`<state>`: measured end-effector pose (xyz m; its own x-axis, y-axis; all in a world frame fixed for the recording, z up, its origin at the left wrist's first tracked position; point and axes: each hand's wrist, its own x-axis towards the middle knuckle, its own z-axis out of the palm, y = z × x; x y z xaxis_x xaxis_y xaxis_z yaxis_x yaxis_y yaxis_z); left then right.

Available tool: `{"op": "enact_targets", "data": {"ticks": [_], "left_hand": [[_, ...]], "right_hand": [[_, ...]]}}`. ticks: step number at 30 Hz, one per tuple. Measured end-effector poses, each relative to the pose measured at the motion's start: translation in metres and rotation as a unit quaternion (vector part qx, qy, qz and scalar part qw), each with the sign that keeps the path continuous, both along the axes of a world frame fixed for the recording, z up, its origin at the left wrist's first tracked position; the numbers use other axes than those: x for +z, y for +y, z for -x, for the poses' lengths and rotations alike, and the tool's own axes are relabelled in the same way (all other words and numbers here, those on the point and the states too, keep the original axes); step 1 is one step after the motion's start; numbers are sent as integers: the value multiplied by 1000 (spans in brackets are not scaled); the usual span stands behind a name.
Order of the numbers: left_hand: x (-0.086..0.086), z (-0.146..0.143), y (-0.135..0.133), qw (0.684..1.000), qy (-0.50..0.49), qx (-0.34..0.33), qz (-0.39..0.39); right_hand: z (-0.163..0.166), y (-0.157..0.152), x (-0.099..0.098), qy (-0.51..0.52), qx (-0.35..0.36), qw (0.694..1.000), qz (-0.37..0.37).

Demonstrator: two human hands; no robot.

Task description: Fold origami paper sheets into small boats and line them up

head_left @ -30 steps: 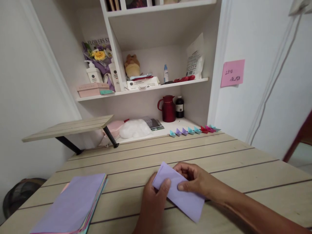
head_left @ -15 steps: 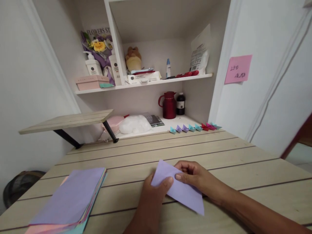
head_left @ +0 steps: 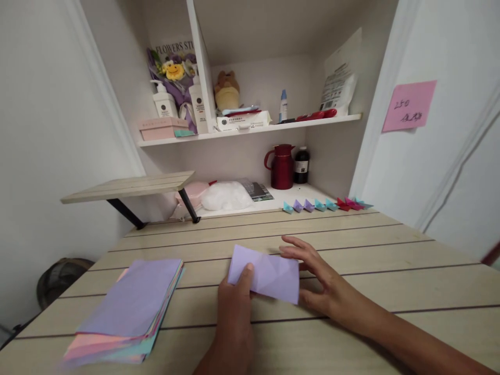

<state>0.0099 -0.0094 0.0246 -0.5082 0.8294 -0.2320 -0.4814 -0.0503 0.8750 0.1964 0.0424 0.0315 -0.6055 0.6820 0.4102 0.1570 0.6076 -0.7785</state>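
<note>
A folded sheet of purple paper [head_left: 273, 276], with creases across its face, is held just over the table in front of me. My left hand [head_left: 238, 291] pinches its left end, thumb on top and the other fingers hidden beneath. At the paper's right end is my right hand [head_left: 316, 276], its fingers spread apart and its thumb low by the corner; whether a fingertip touches the edge I cannot tell. To the left lies a stack of coloured paper [head_left: 135, 297], purple sheet uppermost.
Several small folded paper pieces [head_left: 320, 205] stand in a row along the table's back right edge. A raised wooden shelf [head_left: 128, 186] on black legs is at the back left. Behind the table, a red jug [head_left: 282, 166] and a dark bottle [head_left: 301, 165] stand in the cabinet.
The purple paper has turned to lie more level and now shows a creased face. My right hand has loosened from a pinch and spread its fingers. The whole view has shifted slightly left.
</note>
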Motion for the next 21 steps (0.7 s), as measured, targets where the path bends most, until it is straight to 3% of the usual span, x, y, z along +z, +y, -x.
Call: {"op": "enact_targets", "data": {"ticks": [4, 9, 13, 21], "left_hand": [[-16, -4, 7, 999, 45, -28, 9], [-19, -5, 7, 991, 108, -73, -16], [-17, -5, 6, 987, 123, -102, -27], [-23, -5, 8, 996, 64, -50, -31]], "right_hand": [[2, 2, 3, 7, 18, 1000, 15], [1, 10, -2, 102, 51, 978, 173], [5, 8, -4, 132, 72, 960, 238], [1, 5, 2, 51, 56, 992, 98]]}}
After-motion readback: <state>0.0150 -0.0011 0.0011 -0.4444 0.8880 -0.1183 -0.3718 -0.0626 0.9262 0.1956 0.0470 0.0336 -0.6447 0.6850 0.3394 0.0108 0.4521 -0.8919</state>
